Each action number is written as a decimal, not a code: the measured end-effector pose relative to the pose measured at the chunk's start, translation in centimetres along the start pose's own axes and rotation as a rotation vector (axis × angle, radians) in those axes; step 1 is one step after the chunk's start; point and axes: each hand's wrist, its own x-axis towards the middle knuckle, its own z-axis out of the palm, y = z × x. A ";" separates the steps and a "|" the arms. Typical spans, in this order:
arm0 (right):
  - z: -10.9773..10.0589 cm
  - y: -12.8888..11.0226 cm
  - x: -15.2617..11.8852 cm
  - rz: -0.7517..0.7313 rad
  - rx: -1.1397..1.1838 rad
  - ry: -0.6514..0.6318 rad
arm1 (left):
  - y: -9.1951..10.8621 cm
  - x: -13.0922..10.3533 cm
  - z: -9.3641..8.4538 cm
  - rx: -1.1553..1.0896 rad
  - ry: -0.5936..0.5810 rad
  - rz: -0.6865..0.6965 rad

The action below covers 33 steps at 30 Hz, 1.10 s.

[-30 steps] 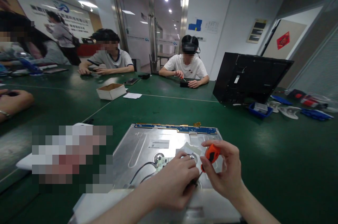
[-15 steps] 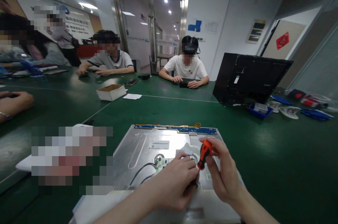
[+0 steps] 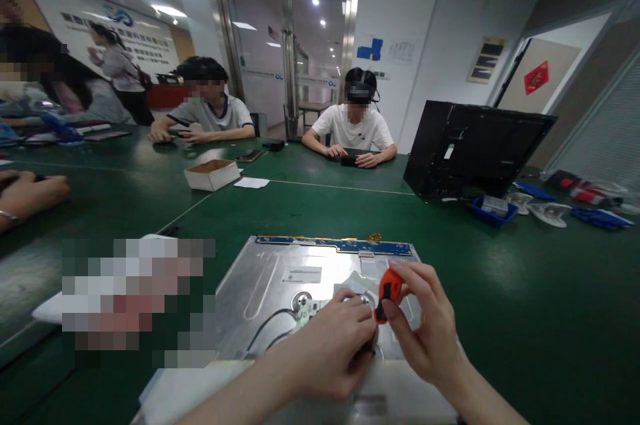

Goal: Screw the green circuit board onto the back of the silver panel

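An orange and black screwdriver (image 3: 389,291) is in my right hand (image 3: 429,325), its handle pinched between thumb and fingers and tilted. Its shaft runs down to the fingers of my left hand (image 3: 345,335), which are curled closed low over the panel; what they hold is hidden. Both hands are over a silver metal display panel (image 3: 240,305) lying on the table. A blue circuit strip (image 3: 320,245) runs along the panel's far edge. Left of my left hand, a small green circuit board (image 3: 309,311) with black wires partly shows.
A black monitor (image 3: 475,145) stands at the right, with a blue tray (image 3: 494,211) before it. Beyond the panel are a white open box (image 3: 213,176) and a paper slip (image 3: 251,183). Several people sit around the green table (image 3: 300,208); a person's hand (image 3: 37,191) rests at left.
My right fingers and thumb have shifted around the screwdriver handle, which has turned a little. My left hand stays in the same place.
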 end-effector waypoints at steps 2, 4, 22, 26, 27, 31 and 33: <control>-0.2 -0.2 0.3 -0.007 0.012 -0.016 | 0.0 0.0 0.0 0.006 0.006 0.005; -0.2 -0.2 0.3 -0.005 0.028 -0.025 | 0.0 0.0 0.1 0.014 0.007 0.001; 0.2 0.7 -1.0 -0.021 0.036 0.015 | 0.2 0.1 -0.3 0.000 -0.011 0.002; 0.4 0.9 -1.0 -0.019 0.086 0.052 | 0.1 0.0 -0.2 -0.010 -0.003 -0.007; 0.5 0.9 -1.0 -0.022 0.103 0.073 | 0.1 0.0 -0.2 -0.015 -0.002 -0.007; 0.5 0.9 -0.6 -0.025 0.101 0.119 | -0.1 -0.1 0.1 -0.016 -0.007 0.001; 0.5 0.8 -0.6 -0.027 0.057 0.105 | -0.2 -0.1 0.2 -0.010 -0.009 0.001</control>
